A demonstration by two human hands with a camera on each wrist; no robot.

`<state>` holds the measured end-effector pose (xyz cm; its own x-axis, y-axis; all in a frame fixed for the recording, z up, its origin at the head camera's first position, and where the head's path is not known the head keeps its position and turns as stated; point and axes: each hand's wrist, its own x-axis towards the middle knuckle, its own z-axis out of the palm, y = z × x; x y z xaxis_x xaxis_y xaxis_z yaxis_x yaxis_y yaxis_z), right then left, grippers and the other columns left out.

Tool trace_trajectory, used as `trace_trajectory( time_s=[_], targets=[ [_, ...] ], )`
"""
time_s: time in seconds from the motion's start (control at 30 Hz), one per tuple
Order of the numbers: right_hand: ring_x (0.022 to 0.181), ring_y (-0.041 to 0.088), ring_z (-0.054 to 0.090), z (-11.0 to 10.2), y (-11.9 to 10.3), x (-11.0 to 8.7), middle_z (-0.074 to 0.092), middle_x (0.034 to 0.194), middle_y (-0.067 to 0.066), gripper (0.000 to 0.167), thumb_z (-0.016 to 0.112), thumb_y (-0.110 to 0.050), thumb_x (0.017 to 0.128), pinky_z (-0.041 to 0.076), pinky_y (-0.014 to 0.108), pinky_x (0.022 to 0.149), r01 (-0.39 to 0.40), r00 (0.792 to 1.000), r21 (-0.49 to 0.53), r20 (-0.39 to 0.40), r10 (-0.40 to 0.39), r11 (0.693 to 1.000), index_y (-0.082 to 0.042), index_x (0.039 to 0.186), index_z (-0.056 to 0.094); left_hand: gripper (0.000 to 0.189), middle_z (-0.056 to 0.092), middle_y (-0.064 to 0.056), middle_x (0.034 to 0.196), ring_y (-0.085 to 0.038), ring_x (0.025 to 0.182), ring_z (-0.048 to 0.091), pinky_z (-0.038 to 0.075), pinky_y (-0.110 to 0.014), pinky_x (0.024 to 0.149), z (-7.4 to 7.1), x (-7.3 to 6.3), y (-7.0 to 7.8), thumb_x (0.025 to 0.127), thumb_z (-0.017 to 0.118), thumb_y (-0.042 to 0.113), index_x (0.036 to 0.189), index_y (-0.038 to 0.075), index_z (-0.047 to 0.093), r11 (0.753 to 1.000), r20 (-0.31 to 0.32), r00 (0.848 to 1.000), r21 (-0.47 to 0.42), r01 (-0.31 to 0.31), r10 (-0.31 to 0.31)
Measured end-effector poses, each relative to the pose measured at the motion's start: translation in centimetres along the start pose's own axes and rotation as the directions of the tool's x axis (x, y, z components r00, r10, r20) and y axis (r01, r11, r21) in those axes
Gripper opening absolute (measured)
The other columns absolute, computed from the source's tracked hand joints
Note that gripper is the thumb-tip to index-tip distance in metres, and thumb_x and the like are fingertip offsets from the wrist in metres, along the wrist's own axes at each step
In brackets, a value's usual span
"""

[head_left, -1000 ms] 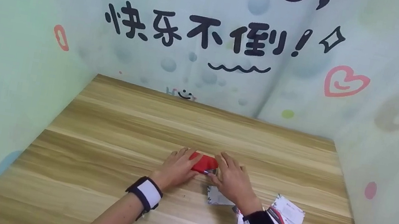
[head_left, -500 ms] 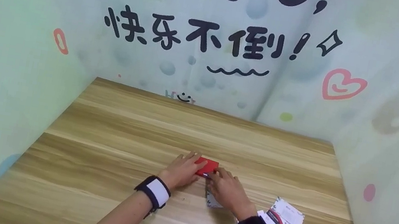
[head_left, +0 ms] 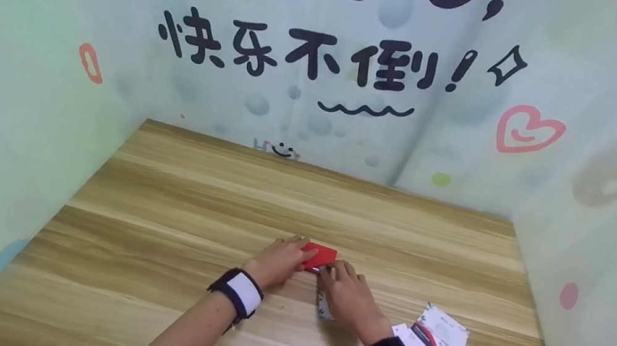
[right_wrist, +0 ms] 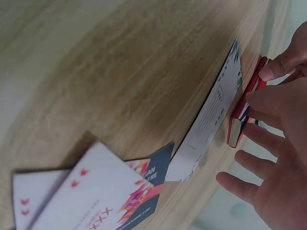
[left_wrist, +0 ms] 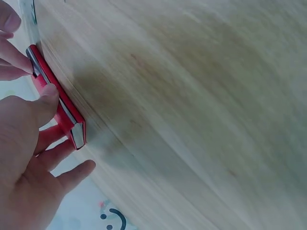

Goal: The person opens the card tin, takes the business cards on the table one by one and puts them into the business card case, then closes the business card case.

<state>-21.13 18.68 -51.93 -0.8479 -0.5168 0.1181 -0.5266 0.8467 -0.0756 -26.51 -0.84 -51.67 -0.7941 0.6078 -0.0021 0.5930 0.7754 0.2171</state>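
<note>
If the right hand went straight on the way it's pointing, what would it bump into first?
Most likely the red case, gripped by the left hand: the right hand points at its right end. They look close enough to touch, though exact contact is hard to judge.

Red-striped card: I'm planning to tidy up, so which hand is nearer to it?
Right. The right hand is to the left of the red-striped card, apart from it; the left hand is farther left, gripping the small red object.

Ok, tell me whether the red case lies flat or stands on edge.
Flat: in the head view, the red case shows its broad face upward, with the left hand holding it.
</note>
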Motion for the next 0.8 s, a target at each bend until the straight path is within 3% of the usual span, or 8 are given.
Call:
trace_trajectory(
  time_s=[0.17, 0.27, 0.37, 0.47, 0.6, 0.67, 0.73, 0.8],
  targets=[
    [0.134, 0.044, 0.048, -0.3, 0.0, -0.3, 0.050, 0.141, 0.019, 0.039, 0.058, -0.010, 0.095, 0.055, 0.062, 0.093, 0.014, 1.000, -0.081, 0.000, -0.014, 0.997, -0.006, 0.133, 0.061, 0.043, 0.052, -0.019, 0.149, -0.037, 0.139, 0.049, 0.045, -0.050, 0.115, -0.1, 0.3, -0.8, 0.105, 0.048, 0.017, 0.148, 0.012, 0.050, 0.990, 0.000, 1.000, -0.138, -0.009, 0.009],
    [0.135, 0.043, 0.047, -0.5, 0.1, -0.5, 0.050, 0.141, 0.017, 0.044, 0.059, -0.007, 0.092, 0.054, 0.062, 0.095, 0.017, 1.000, -0.096, 0.023, -0.014, 0.995, -0.008, 0.137, 0.058, 0.041, 0.060, -0.019, 0.139, -0.035, 0.132, 0.056, 0.046, -0.048, 0.114, -0.1, 0.7, -1.3, 0.107, 0.044, 0.019, 0.145, 0.004, 0.051, 0.950, -0.040, 0.999, -0.313, 0.003, -0.016],
    [0.137, 0.041, 0.047, -0.7, 0.0, -0.5, 0.052, 0.139, 0.014, 0.048, 0.056, -0.003, 0.092, 0.053, 0.062, 0.098, 0.006, 0.998, -0.096, 0.057, -0.001, 0.995, -0.010, 0.140, 0.056, 0.039, 0.066, -0.023, 0.124, -0.036, 0.119, 0.062, 0.050, -0.050, 0.106, 0.1, 1.4, -1.7, 0.107, 0.044, 0.020, 0.136, -0.004, 0.052, 0.877, -0.097, 0.993, -0.481, 0.016, -0.072],
    [0.137, 0.039, 0.047, -0.9, -0.1, -0.4, 0.054, 0.137, 0.012, 0.049, 0.056, -0.001, 0.090, 0.052, 0.062, 0.100, -0.007, 0.997, -0.100, 0.069, 0.014, 0.995, -0.011, 0.138, 0.059, 0.042, 0.065, -0.026, 0.122, -0.038, 0.117, 0.062, 0.050, -0.051, 0.105, 0.3, 2.0, -2.0, 0.105, 0.049, 0.022, 0.136, -0.007, 0.046, 0.784, -0.152, 0.970, -0.619, 0.056, -0.189],
    [0.133, 0.038, 0.051, -1.3, -0.4, -0.3, 0.057, 0.130, 0.010, 0.044, 0.059, -0.003, 0.088, 0.054, 0.060, 0.098, -0.002, 0.998, -0.136, 0.061, 0.011, 0.991, -0.011, 0.132, 0.064, 0.041, 0.062, -0.021, 0.114, -0.032, 0.105, 0.062, 0.051, -0.042, 0.095, 0.6, 2.5, -2.2, 0.102, 0.058, 0.023, 0.128, -0.005, 0.043, 0.614, -0.189, 0.905, -0.783, 0.095, -0.380],
    [0.132, 0.037, 0.053, -1.3, -0.4, -0.2, 0.058, 0.127, 0.009, 0.043, 0.061, -0.004, 0.088, 0.055, 0.058, 0.097, 0.001, 0.998, -0.154, 0.056, 0.008, 0.988, -0.012, 0.130, 0.065, 0.032, 0.058, -0.013, 0.103, -0.025, 0.095, 0.057, 0.048, -0.035, 0.086, 0.8, 2.6, -2.2, 0.100, 0.060, 0.024, 0.114, -0.001, 0.046, 0.552, -0.186, 0.874, -0.827, 0.107, -0.448],
    [0.132, 0.038, 0.053, -1.4, -0.4, -0.1, 0.058, 0.127, 0.009, 0.044, 0.062, -0.004, 0.087, 0.055, 0.057, 0.097, -0.003, 0.998, -0.156, 0.056, 0.011, 0.988, -0.012, 0.130, 0.065, 0.027, 0.049, -0.008, 0.094, -0.021, 0.087, 0.050, 0.043, -0.031, 0.079, 0.9, 2.7, -2.2, 0.100, 0.061, 0.024, 0.101, 0.002, 0.046, 0.521, -0.189, 0.857, -0.847, 0.106, -0.480],
    [0.132, 0.039, 0.053, -1.5, -0.3, -0.1, 0.058, 0.128, 0.008, 0.046, 0.062, -0.003, 0.086, 0.055, 0.057, 0.097, -0.008, 0.998, -0.150, 0.058, 0.017, 0.989, -0.012, 0.131, 0.065, 0.024, 0.051, -0.005, 0.092, -0.019, 0.087, 0.051, 0.044, -0.029, 0.079, 1.0, 2.7, -2.3, 0.101, 0.060, 0.024, 0.095, 0.003, 0.048, 0.519, -0.194, 0.854, -0.849, 0.101, -0.483]
  ],
)
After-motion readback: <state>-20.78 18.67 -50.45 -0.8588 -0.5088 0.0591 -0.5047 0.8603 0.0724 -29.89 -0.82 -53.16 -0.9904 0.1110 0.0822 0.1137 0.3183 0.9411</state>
